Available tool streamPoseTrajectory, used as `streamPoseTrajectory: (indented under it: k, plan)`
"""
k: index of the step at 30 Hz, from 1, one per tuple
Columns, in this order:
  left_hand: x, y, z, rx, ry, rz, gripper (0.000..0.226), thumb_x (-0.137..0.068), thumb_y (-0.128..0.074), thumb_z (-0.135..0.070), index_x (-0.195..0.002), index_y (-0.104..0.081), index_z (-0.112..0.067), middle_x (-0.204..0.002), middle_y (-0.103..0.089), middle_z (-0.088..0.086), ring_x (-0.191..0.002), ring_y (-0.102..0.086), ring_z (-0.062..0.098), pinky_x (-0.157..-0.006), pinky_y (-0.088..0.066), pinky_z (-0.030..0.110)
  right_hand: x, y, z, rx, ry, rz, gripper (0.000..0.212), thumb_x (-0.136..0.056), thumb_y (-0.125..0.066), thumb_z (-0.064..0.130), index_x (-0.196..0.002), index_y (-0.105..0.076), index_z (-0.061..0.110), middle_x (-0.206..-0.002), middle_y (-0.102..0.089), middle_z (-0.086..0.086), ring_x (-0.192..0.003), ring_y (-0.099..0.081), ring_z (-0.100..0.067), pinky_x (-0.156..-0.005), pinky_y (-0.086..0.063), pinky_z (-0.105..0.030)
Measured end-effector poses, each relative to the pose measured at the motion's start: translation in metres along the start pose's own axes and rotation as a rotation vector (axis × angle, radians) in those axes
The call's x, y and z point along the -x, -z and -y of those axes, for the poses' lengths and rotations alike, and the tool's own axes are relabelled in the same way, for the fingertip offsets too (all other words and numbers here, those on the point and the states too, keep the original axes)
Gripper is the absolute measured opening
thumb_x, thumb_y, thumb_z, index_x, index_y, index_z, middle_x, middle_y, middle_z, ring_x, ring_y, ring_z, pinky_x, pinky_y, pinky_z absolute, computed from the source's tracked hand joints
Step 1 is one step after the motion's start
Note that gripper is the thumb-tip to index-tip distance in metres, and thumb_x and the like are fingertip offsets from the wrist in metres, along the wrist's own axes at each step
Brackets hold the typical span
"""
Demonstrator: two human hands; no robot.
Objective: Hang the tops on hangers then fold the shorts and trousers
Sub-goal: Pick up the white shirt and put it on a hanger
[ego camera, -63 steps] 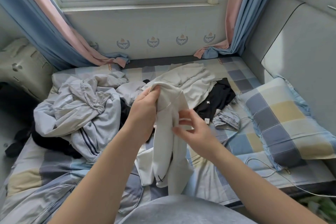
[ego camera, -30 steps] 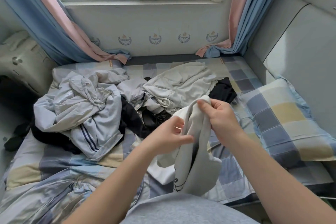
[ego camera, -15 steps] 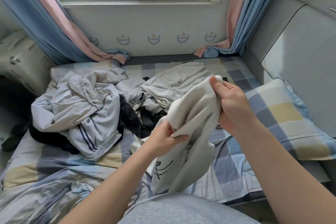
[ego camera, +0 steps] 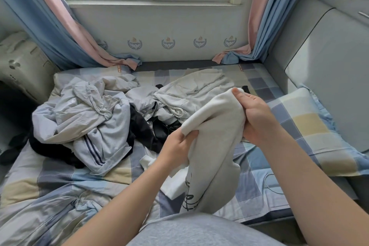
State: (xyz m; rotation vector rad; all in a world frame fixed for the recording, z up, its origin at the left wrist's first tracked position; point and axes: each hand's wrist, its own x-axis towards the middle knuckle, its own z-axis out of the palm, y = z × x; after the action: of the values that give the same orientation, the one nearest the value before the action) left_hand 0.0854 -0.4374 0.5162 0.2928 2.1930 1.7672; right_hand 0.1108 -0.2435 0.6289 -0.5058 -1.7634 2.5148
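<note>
So the white garment [ego camera: 217,142] is up off the bed [ego camera: 60,173], held in the air just left of the checked pillow [ego camera: 311,132] between both hands. The right hand [ego camera: 257,118] has its fingers curled round the top edge, on the pillow side. The left hand [ego camera: 177,146] is gripping a bunched edge lower down, further from the pillow. Both are closed on cloth, with nothing else in them.

What's changed: a couple of seconds back the thing was one tight vertical bunch, with the left hand on top and the right pinching lower. Since then the grips have swapped and the whole lot has drifted towards the pillow. The cloth is now being pulled apart into a slanted span between the two hands. A black print [ego camera: 189,195] has also swung into view on the part hanging down nearest the person.

My read: this is still the sorting-out stage, hunting for a hem or shoulders so the piece can be opened flat. Can't tell yet if it's a top or bottoms, though the print makes me guess top. There's no hanger anywhere in view, so hanging hasn't started. The heap of clothes [ego camera: 89,122] well to the left of the pillow is all still waiting, pale grey stuff on top and dark bits underneath.
</note>
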Motion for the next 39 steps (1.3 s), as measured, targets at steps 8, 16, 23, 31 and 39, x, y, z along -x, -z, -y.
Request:
streamPoseTrajectory:
  k: [8,16,23,31,39]
  plan:
    - [-0.001,0.014,-0.027,0.216,0.031,-0.063,0.036,-0.102,-0.052,-0.042,-0.086,-0.077,-0.022,-0.085,-0.074,0.004,-0.08,-0.066,0.015,-0.075,-0.053,0.036,-0.031,0.048,-0.024,0.348,-0.01,-0.306,0.015,-0.096,-0.066,0.022,-0.099,-0.068,0.008,-0.095,-0.067,-0.01,-0.088,-0.06,-0.026,-0.07,-0.049,-0.034]
    - [-0.007,0.044,-0.066,0.646,0.402,-0.25,0.04,-0.094,-0.061,-0.053,-0.104,-0.075,-0.017,-0.097,-0.078,0.008,-0.086,-0.076,0.024,-0.078,-0.058,0.039,0.011,0.004,-0.045,0.626,0.165,0.073,0.011,-0.094,-0.069,0.014,-0.101,-0.066,0.021,-0.105,-0.071,-0.004,-0.098,-0.068,-0.021,-0.082,-0.054,-0.03]
    - [0.003,0.042,-0.099,0.714,0.423,-0.19,0.053,-0.093,-0.063,-0.052,-0.115,-0.069,-0.004,-0.102,-0.076,0.019,-0.092,-0.075,0.03,-0.074,-0.06,0.036,0.028,-0.031,-0.093,0.721,-0.009,0.32,0.068,-0.075,-0.084,0.041,-0.133,-0.048,0.037,-0.121,-0.061,0.022,-0.108,-0.056,0.011,-0.082,-0.05,-0.012]
    - [-0.008,0.08,-0.106,0.617,0.345,-0.311,0.046,-0.093,-0.063,-0.052,-0.11,-0.068,-0.009,-0.094,-0.078,0.011,-0.083,-0.076,0.023,-0.064,-0.061,0.031,0.003,0.004,-0.114,1.012,-0.009,0.17,0.024,-0.095,-0.067,0.029,-0.073,-0.061,0.023,-0.074,-0.063,0.002,-0.074,-0.058,-0.021,-0.068,-0.044,-0.036]
    - [-0.022,0.088,-0.068,0.253,0.219,-0.345,0.047,-0.099,-0.062,-0.03,-0.142,-0.052,-0.012,-0.138,-0.057,0.001,-0.125,-0.056,0.019,-0.109,-0.045,0.04,-0.003,0.015,-0.075,0.782,0.071,0.026,0.047,-0.101,-0.059,0.022,-0.057,-0.042,0.021,-0.05,-0.037,0.014,-0.046,-0.031,-0.003,-0.047,-0.025,-0.02]
